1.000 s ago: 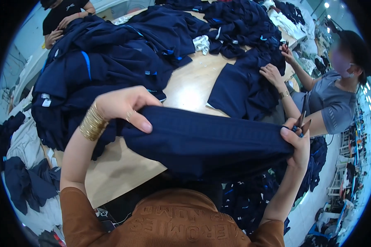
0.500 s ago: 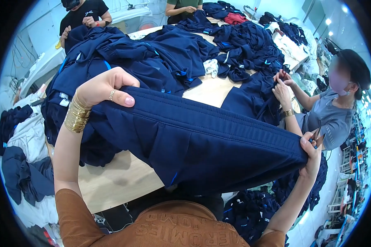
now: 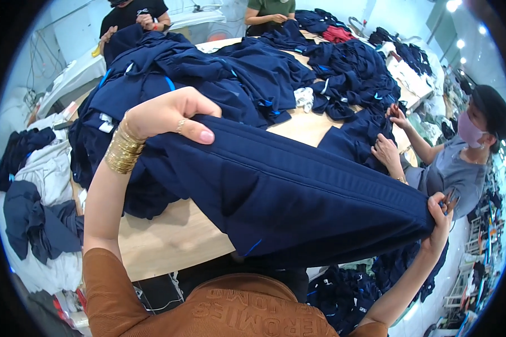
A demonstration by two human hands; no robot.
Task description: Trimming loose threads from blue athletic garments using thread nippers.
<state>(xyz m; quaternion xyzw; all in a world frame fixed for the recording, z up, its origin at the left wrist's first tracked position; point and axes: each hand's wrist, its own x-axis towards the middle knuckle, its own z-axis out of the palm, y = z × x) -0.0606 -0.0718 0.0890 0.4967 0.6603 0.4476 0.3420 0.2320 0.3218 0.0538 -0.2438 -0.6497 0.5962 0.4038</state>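
Note:
A pair of navy trousers (image 3: 315,216) is stretched out before me, its wide stitched waistband running from upper left to lower right. My left hand (image 3: 177,115), with gold bangles at the wrist, is closed on one end of the waistband, thumb on top. Gripping the other end, my right hand (image 3: 439,222) is closed as well. Small metal thread snips (image 3: 451,200) stick out from the right fingers. A short bright blue line (image 3: 254,247) shows on the trousers' lower left part. The lower folds hang near my body, over the table edge.
The wooden table (image 3: 168,244) bears a large heap of navy garments (image 3: 208,78). At right a co-worker (image 3: 455,151) handles navy cloth; two more people (image 3: 132,22) stand across the table. White and dark cloth (image 3: 42,224) is piled at left, more navy garments (image 3: 343,297) below right.
The whole view has shifted, so the scene sits farther right and lower. Both my hands keep their hold on the waistband. The right-hand co-worker's hands have moved apart.

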